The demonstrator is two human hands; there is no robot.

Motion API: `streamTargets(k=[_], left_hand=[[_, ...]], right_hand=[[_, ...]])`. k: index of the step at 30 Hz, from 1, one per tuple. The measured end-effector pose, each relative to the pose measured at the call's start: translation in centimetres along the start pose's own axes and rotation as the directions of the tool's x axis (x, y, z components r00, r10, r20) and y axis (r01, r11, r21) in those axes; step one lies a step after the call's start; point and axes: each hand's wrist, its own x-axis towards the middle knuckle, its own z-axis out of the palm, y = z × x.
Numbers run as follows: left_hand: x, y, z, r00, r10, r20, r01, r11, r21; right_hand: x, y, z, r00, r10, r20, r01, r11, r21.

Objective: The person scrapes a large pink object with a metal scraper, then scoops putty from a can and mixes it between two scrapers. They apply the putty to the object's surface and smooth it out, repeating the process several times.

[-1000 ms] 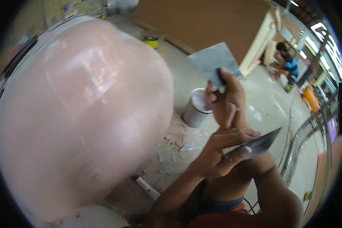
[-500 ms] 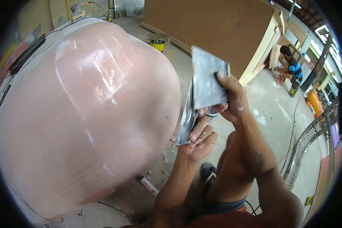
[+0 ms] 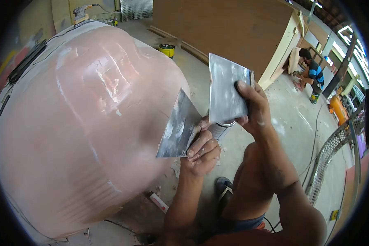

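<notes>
A flat metal plate (image 3: pixel 178 129) with pale smears is gripped by my left hand (image 3: pixel 204 151), its face turned up beside the pink form. My right hand (image 3: pixel 255 104) pinches another metal plate (image 3: pixel 228 88), thumb on its face, higher up and further right. The two plates are close together, their near edges a small gap apart. A large rounded pink form (image 3: pixel 110 119) with whitish streaks fills the left side. Behind my hands stands a metal can (image 3: pixel 221 130), mostly hidden.
A brown panel (image 3: pixel 221 28) stands at the back, with a yellow can (image 3: pixel 167 50) near its foot. A sander (image 3: pixel 81 14) rests behind the form. A person (image 3: pixel 311 71) crouches at the right. Perforated metal strip (image 3: pixel 326 158) and a white tube (image 3: pixel 158 201) lie nearer.
The plates crossed each other half a second ago and are now apart. My left hand has moved left and its plate has turned to face up. My right hand still holds its plate.
</notes>
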Motion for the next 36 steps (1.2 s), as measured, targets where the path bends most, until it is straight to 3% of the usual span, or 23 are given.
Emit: streamTargets(k=[2,6,8,11,12,13,15,17,19,21,22,23,24,25,26,28,29,30,31,33,34,35,36], left_hand=[[1.1,-1.1,1.7,0.992,-0.103,-0.066,0.109,0.991,0.083],[0.3,-1.2,0.8,0.974,-0.062,-0.217,0.087,0.990,0.112],[-0.7,-0.7,0.5,0.902,0.203,-0.380,-0.069,0.939,0.338],[-0.7,0.2,1.6,0.931,0.178,-0.320,-0.052,0.929,0.367],[-0.5,0.9,2.1,0.951,0.061,-0.302,0.068,0.914,0.399],[-0.7,0.8,2.0,0.949,0.062,-0.308,0.070,0.914,0.399],[-0.7,0.1,1.3,0.959,0.063,-0.276,-0.009,0.981,0.194],[0.1,-0.5,1.1,0.974,-0.028,-0.224,0.068,0.983,0.170],[0.8,-1.5,1.7,0.961,-0.184,-0.207,0.193,0.981,0.026],[0.5,-1.6,0.8,0.964,-0.199,-0.174,0.216,0.973,0.081],[-0.1,-1.5,0.2,0.967,-0.035,-0.252,0.094,0.969,0.229],[-0.8,-1.2,-0.4,0.943,0.143,-0.300,-0.018,0.924,0.383],[-1.0,-1.6,-1.2,0.853,0.326,-0.408,-0.091,0.862,0.498],[-0.9,-1.5,-1.7,0.855,0.332,-0.399,-0.099,0.859,0.502],[-0.8,-1.1,-2.2,0.913,0.236,-0.334,-0.082,0.906,0.416],[-0.2,-0.5,-2.1,0.983,0.055,-0.178,-0.011,0.972,0.235],[-0.4,-0.4,-2.1,0.996,-0.017,-0.089,0.030,0.989,0.142],[-0.6,-0.5,-1.9,0.997,-0.081,0.013,0.081,0.995,0.055],[-0.6,-0.4,-1.6,0.997,-0.080,0.016,0.079,0.995,0.062],[-0.7,-0.7,-1.4,0.992,-0.078,-0.098,0.093,0.982,0.164],[-0.7,-0.9,-1.4,0.985,-0.075,-0.156,0.106,0.972,0.208],[-0.5,-1.3,-1.8,0.986,-0.077,-0.151,0.107,0.973,0.204],[-0.1,-1.6,-2.3,0.890,0.275,-0.364,-0.010,0.809,0.587]], right_hand=[[0.7,0.6,-0.5,0.999,0.007,-0.052,-0.005,0.998,0.055],[-0.4,0.5,1.0,0.999,-0.001,-0.047,-0.001,1.000,-0.031],[-1.1,0.0,1.3,1.000,-0.007,0.027,0.012,0.981,-0.192],[-1.8,0.0,1.0,0.979,0.064,0.193,0.008,0.935,-0.354],[-2.0,-0.5,0.9,0.977,0.099,0.188,-0.018,0.921,-0.389],[-2.0,-0.8,0.3,0.978,0.100,0.185,-0.022,0.923,-0.384],[-1.5,-1.3,-0.8,0.981,0.069,0.181,0.003,0.929,-0.370],[-0.5,-0.7,0.0,0.998,-0.030,-0.047,0.030,1.000,0.001],[0.4,-0.1,-0.2,0.997,-0.070,-0.044,0.069,0.998,-0.013],[-0.5,0.0,0.5,1.000,-0.017,-0.026,0.010,0.973,-0.229],[-1.2,-0.1,0.4,0.996,0.012,0.086,0.014,0.956,-0.292],[-2.0,-0.1,0.5,0.968,0.092,0.234,0.050,0.841,-0.539],[-2.2,0.7,1.5,0.841,-0.091,0.533,0.423,0.724,-0.544],[-2.0,1.6,2.4,0.587,-0.199,0.785,0.737,0.531,-0.417],[-1.5,1.5,1.9,0.583,-0.204,0.787,0.740,0.533,-0.410],[-0.7,0.6,-0.4,0.608,-0.395,0.688,0.711,0.657,-0.251],[-2.6,-0.7,-1.4,0.983,-0.116,0.144,0.171,0.865,-0.471],[-1.2,-1.3,-1.0,0.979,-0.185,0.083,0.197,0.963,-0.185],[-0.6,-1.2,-0.1,0.978,-0.202,-0.056,0.198,0.978,-0.069],[-0.2,0.1,-1.0,0.994,-0.105,-0.041,0.092,0.967,-0.237],[-1.2,0.1,-1.1,0.996,-0.032,0.088,0.057,0.950,-0.308],[-2.4,0.5,-1.0,0.980,-0.051,0.194,0.144,0.850,-0.506],[-2.7,0.0,-0.3,0.879,-0.212,0.427,0.430,0.739,-0.518]])
